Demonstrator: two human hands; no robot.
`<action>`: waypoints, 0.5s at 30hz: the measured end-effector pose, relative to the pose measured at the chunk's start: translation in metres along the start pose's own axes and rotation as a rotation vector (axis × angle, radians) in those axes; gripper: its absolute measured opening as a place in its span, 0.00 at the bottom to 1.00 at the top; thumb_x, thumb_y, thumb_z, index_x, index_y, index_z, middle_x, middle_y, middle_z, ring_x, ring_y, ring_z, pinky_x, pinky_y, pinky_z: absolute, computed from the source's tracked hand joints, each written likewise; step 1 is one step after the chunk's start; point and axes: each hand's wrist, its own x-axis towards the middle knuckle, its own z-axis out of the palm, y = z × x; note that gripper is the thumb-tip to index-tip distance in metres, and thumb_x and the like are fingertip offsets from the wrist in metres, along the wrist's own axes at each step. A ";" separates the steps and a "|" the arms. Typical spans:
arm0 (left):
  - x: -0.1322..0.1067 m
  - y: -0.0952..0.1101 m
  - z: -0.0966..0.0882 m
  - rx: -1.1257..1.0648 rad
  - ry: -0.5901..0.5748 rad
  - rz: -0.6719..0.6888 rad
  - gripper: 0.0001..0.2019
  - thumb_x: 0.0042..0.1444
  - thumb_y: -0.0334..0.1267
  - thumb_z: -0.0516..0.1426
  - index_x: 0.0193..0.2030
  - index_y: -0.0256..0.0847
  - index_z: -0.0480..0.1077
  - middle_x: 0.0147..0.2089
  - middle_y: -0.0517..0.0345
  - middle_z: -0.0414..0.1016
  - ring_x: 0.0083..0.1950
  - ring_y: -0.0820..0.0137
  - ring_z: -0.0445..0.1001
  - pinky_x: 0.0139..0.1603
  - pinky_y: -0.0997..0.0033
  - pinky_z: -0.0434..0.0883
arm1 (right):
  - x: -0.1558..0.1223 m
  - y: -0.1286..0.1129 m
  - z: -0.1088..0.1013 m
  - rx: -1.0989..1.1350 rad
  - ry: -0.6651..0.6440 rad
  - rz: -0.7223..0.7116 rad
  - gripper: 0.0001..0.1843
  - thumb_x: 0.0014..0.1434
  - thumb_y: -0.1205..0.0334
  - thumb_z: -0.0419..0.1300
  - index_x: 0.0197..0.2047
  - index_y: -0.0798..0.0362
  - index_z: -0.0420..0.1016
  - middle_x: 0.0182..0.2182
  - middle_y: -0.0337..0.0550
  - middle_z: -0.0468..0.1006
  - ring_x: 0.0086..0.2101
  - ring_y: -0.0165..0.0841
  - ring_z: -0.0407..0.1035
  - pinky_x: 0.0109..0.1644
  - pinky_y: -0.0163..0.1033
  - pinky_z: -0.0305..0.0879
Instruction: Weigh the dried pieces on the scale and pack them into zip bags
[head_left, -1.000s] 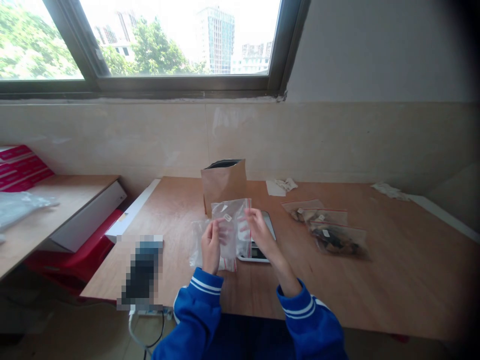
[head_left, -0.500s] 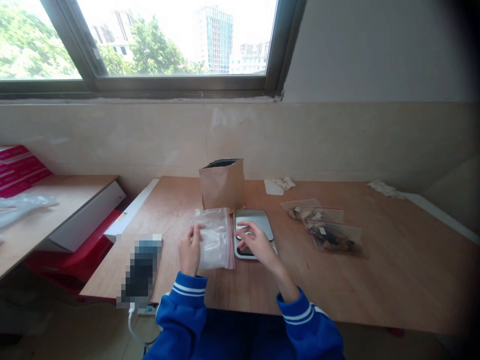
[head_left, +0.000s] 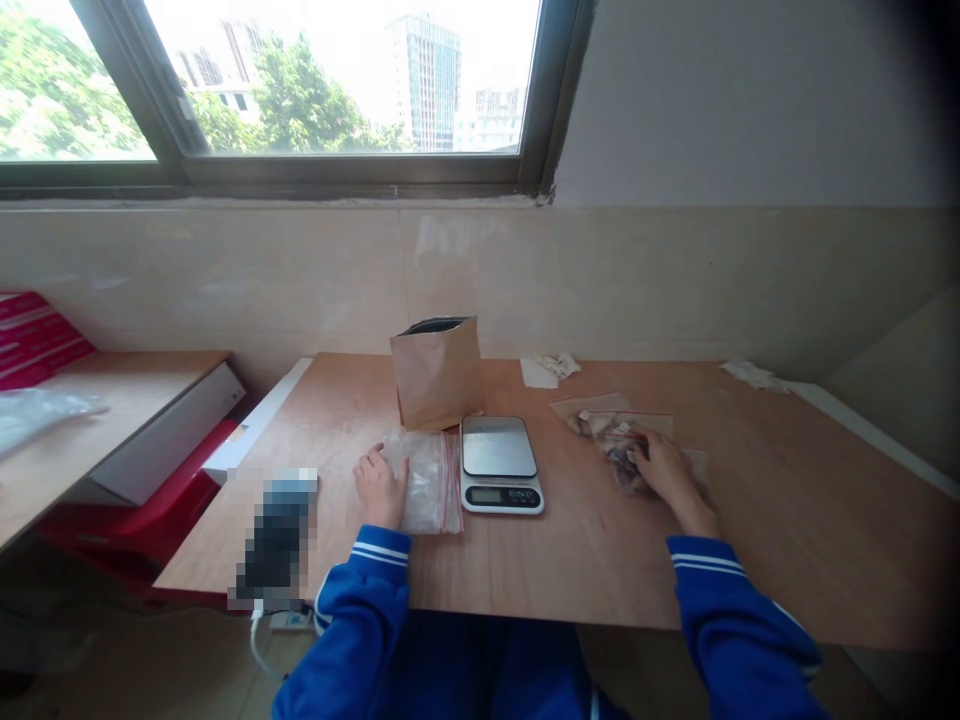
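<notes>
My left hand point(head_left: 381, 487) lies palm down with its fingers apart, on the left side of a flat stack of clear zip-lock bags point(head_left: 431, 490). On the right, my right hand point(head_left: 667, 468) has its fingers curled down onto a filled zip-lock bag point(head_left: 621, 462), pinching it near the middle. Dark and brownish dried pieces show through the plastic, and the hand covers part of them. Another filled zip-lock bag point(head_left: 581, 405) lies partly underneath. Between my hands stands a digital kitchen scale point(head_left: 501, 465), its metal plate bare; the display reading is too small to make out.
A brown paper pouch point(head_left: 435, 375) stands upright with its top open behind the clear bags. A blurred-out phone point(head_left: 276, 540) with a white cable point(head_left: 256, 640) lies at the left edge. Crumpled paper point(head_left: 555, 368) sits at the back. A red stool point(head_left: 142, 530) is beside the table.
My right hand has moved from over the scale to the filled bags on the right and closed on one. My left hand has loosened and flattened; the clear bags lie lower on the table.
</notes>
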 end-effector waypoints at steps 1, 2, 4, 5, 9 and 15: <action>0.002 -0.001 0.001 -0.025 0.029 0.038 0.22 0.58 0.45 0.53 0.53 0.28 0.64 0.44 0.39 0.69 0.48 0.54 0.69 0.51 0.53 0.65 | -0.002 0.002 0.000 -0.018 0.004 -0.015 0.17 0.54 0.65 0.51 0.46 0.57 0.72 0.42 0.57 0.76 0.44 0.45 0.69 0.46 0.49 0.62; 0.004 -0.001 0.001 -0.048 0.050 0.067 0.22 0.58 0.45 0.53 0.53 0.29 0.64 0.44 0.40 0.69 0.47 0.55 0.69 0.51 0.54 0.65 | -0.004 0.002 -0.002 -0.039 0.016 -0.022 0.16 0.55 0.64 0.50 0.45 0.56 0.73 0.42 0.56 0.76 0.43 0.45 0.69 0.47 0.50 0.61; 0.007 0.002 0.002 -0.065 0.050 0.084 0.22 0.59 0.46 0.52 0.53 0.29 0.64 0.43 0.40 0.70 0.46 0.55 0.70 0.50 0.55 0.66 | -0.007 -0.003 -0.009 -0.089 0.046 -0.014 0.15 0.56 0.60 0.50 0.42 0.55 0.74 0.41 0.55 0.77 0.43 0.46 0.68 0.48 0.53 0.58; 0.007 0.005 0.002 -0.054 0.035 0.067 0.23 0.59 0.47 0.51 0.53 0.29 0.64 0.43 0.39 0.70 0.46 0.55 0.70 0.50 0.55 0.66 | -0.008 -0.006 -0.014 -0.118 0.064 -0.001 0.15 0.56 0.59 0.50 0.40 0.54 0.75 0.39 0.54 0.77 0.42 0.47 0.68 0.48 0.55 0.57; 0.002 0.020 -0.006 0.041 0.021 -0.072 0.28 0.59 0.52 0.50 0.56 0.29 0.63 0.50 0.34 0.67 0.52 0.49 0.67 0.50 0.49 0.64 | -0.019 -0.022 -0.049 -0.151 0.143 0.017 0.17 0.58 0.52 0.49 0.32 0.50 0.76 0.34 0.52 0.77 0.40 0.49 0.68 0.48 0.59 0.54; -0.015 0.047 -0.025 -0.107 0.011 0.145 0.23 0.62 0.49 0.47 0.60 0.43 0.63 0.60 0.42 0.62 0.58 0.54 0.64 0.57 0.51 0.59 | -0.067 -0.056 -0.111 0.249 0.217 0.201 0.20 0.53 0.38 0.54 0.38 0.42 0.73 0.29 0.48 0.76 0.27 0.44 0.70 0.31 0.49 0.64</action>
